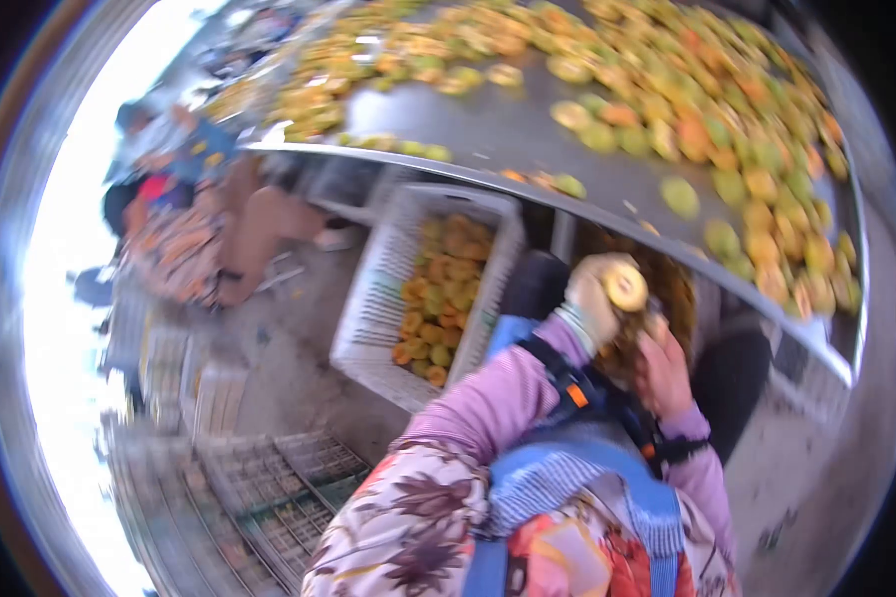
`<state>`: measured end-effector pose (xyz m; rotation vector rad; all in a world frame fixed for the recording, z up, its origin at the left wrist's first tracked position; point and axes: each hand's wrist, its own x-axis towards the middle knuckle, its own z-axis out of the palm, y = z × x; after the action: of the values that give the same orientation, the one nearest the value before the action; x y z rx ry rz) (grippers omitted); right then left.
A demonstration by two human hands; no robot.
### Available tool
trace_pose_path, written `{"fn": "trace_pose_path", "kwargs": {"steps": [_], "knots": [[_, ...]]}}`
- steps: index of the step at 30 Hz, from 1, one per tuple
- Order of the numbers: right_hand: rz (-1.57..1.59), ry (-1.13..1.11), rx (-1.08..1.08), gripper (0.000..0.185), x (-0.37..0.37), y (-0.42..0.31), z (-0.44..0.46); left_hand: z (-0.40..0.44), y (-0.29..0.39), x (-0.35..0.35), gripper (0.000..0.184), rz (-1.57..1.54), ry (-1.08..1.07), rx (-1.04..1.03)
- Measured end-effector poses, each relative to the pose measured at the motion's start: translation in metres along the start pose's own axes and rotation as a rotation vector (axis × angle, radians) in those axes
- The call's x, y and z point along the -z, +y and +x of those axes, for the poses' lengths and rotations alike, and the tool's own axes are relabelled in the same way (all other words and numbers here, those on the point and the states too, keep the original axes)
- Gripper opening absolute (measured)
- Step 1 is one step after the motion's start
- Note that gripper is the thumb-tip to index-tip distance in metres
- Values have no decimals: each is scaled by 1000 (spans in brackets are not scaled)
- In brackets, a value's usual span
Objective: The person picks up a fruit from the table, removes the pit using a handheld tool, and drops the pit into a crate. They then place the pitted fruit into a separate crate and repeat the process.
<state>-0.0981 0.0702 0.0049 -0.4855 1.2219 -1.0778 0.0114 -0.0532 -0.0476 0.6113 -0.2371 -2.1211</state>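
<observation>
My left hand (593, 301) is closed around a halved stone fruit (625, 287), pale yellow with a darker centre, its cut face turned up. Close beside it is my right hand (662, 370), fingers curled in and thumb toward the fruit. A small dark shape shows at its fingertips, too blurred to name. Both hands are over my lap, just below the edge of a metal table (528, 109). Under them, a container of orange-brown pieces (679, 284) is partly hidden by my hands and the table.
Many yellow, green and orange fruit halves (687, 90) lie across the table. On the floor to my left stands a white plastic crate (368, 298) holding more fruit. Slatted crates (269, 497) are at the lower left. Another person (184, 229) sits farther left, blurred.
</observation>
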Motion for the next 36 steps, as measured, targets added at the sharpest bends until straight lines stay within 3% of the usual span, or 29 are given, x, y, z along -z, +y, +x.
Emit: {"fn": "trace_pose_path", "kwargs": {"steps": [3,4,6,9,17,24,27,30,32,33,36], "knots": [[-309,6,49,24,-2,2,-2,-9,2,-12,36,102,55,-4],[-523,24,382,28,1,17,6,-8,2,-8,40,176,118,4],[-688,98,468,29,-3,14,11,-9,1,-4,46,243,50,52],[-750,108,422,31,-4,12,17,-14,-6,-13,45,404,148,-11],[-797,143,429,35,-4,10,27,-15,-18,-13,46,563,168,-158],[-799,-58,281,38,6,17,41,-13,-15,-8,40,758,245,-218],[-726,-67,355,36,10,30,41,-5,-9,-5,39,751,194,-71],[-630,-174,-184,36,2,-18,22,0,-4,-6,48,748,183,84],[-598,-194,-124,37,7,-17,24,-2,-3,-8,52,686,163,92],[-582,-202,-90,37,10,-14,26,-8,-8,-11,58,693,115,-15],[-597,-165,327,34,15,32,39,-13,-13,-9,59,624,208,-16]]}}
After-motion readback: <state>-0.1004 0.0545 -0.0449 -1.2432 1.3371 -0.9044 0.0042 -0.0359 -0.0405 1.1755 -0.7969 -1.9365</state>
